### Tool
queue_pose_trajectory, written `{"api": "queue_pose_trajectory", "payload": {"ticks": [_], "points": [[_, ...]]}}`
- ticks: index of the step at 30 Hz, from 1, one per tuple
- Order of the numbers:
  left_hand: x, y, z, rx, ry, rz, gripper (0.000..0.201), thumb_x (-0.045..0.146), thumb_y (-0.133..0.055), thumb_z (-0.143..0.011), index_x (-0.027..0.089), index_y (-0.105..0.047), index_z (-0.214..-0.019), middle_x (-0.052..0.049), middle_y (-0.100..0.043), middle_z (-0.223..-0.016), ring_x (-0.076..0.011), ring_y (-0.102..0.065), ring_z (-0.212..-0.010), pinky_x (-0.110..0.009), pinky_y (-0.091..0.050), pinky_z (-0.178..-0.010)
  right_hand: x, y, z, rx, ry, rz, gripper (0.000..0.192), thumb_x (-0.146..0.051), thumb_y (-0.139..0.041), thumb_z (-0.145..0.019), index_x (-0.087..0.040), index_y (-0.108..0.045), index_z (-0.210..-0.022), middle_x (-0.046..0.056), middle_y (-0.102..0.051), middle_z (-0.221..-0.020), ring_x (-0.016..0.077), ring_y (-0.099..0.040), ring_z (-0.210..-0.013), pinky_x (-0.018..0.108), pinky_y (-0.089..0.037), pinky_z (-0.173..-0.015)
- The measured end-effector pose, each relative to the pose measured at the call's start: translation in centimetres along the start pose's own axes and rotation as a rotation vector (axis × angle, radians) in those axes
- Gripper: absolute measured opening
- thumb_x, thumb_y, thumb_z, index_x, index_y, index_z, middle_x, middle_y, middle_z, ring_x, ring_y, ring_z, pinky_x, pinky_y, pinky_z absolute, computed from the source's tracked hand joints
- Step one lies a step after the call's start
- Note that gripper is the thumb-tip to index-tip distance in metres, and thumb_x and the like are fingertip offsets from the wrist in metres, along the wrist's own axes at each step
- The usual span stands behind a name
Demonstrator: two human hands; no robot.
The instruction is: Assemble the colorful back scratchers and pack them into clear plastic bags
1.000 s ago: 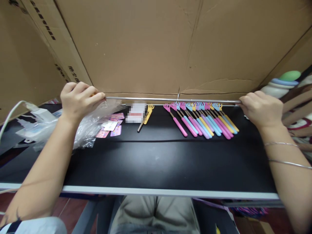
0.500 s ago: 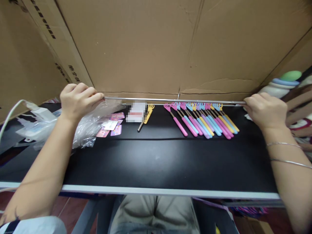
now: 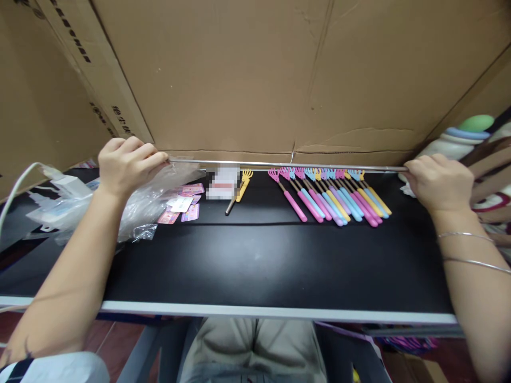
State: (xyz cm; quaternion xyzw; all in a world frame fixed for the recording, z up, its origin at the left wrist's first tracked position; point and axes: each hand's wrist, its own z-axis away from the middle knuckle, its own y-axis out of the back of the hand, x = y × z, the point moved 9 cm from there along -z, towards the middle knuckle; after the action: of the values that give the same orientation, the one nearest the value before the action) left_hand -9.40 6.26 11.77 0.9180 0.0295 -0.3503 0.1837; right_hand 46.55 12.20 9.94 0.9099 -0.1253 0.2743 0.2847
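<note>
Thin silver rod [image 3: 287,165], very long, shiny metal, plain along its visible length. Long axis runs left-right across the back of the black counter [image 3: 255,266], nearly level, ends pointing toward each side. It sits just in front of the cardboard wall [image 3: 247,80], above the row of scratchers [image 3: 331,194].

Left hand [image 3: 128,166] has its fingers closed on the rod's left end, knuckles up, over a crumpled clear bag [image 3: 139,207]. Right hand [image 3: 439,183] has its fingers curled around the right end; two thin bangles [image 3: 467,247] on that wrist.

Scratchers lie side by side on the counter, pink, blue, yellow and purple handles, claw heads toward the rod, handles slanting down-right. One yellow scratcher [image 3: 241,189] lies apart, left of the row, beside a blurred white pack [image 3: 223,183]. Small pink cards [image 3: 183,205] lie by the bag. White cable [image 3: 19,186] at far left.
</note>
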Motion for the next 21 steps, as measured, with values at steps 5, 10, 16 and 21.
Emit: {"api": "queue_pose_trajectory", "payload": {"ticks": [5,10,16,21], "points": [[-0.1,-0.3,0.0,-0.033,0.033,0.045,0.022,0.030,-0.052,-0.090,0.025,-0.058,-0.069,-0.001,-0.062,-0.068,-0.0165,-0.041,-0.066,-0.032,-0.026,-0.060,0.0,-0.1,0.0,-0.012,-0.011,-0.011,0.030,-0.035,-0.043,-0.089,-0.018,-0.059,-0.071,0.007,-0.057,-0.067,0.0183,-0.045,-0.069,0.028,-0.025,-0.054],[-0.3,-0.4,0.1,-0.034,0.079,0.106,0.021,0.031,-0.052,-0.090,0.024,-0.060,-0.072,-0.001,-0.063,-0.070,-0.0162,-0.043,-0.066,-0.032,-0.027,-0.062,0.0,0.4,-0.3,-0.011,-0.053,-0.011,0.033,-0.036,-0.038,-0.091,-0.018,-0.057,-0.070,0.006,-0.058,-0.066,0.0183,-0.045,-0.068,0.028,-0.025,-0.056],[-0.8,-0.7,0.5,-0.039,0.150,0.097,0.025,0.041,-0.052,-0.091,0.024,-0.065,-0.079,-0.002,-0.064,-0.072,-0.0159,-0.048,-0.067,-0.029,-0.028,-0.060,0.0,0.5,-0.5,-0.024,-0.080,-0.040,0.030,-0.036,-0.040,-0.090,-0.017,-0.060,-0.079,0.009,-0.062,-0.072,0.0201,-0.048,-0.071,0.030,-0.027,-0.060],[-1.7,-1.9,1.1,-0.141,0.357,0.266,0.033,0.050,-0.047,-0.092,0.025,-0.069,-0.088,-0.001,-0.066,-0.082,-0.0126,-0.055,-0.069,-0.024,-0.025,-0.051,0.9,-0.6,-0.3,-0.051,-0.162,-0.142,0.028,-0.038,-0.042,-0.087,-0.018,-0.057,-0.075,0.009,-0.063,-0.071,0.0200,-0.050,-0.069,0.031,-0.028,-0.063]]}}
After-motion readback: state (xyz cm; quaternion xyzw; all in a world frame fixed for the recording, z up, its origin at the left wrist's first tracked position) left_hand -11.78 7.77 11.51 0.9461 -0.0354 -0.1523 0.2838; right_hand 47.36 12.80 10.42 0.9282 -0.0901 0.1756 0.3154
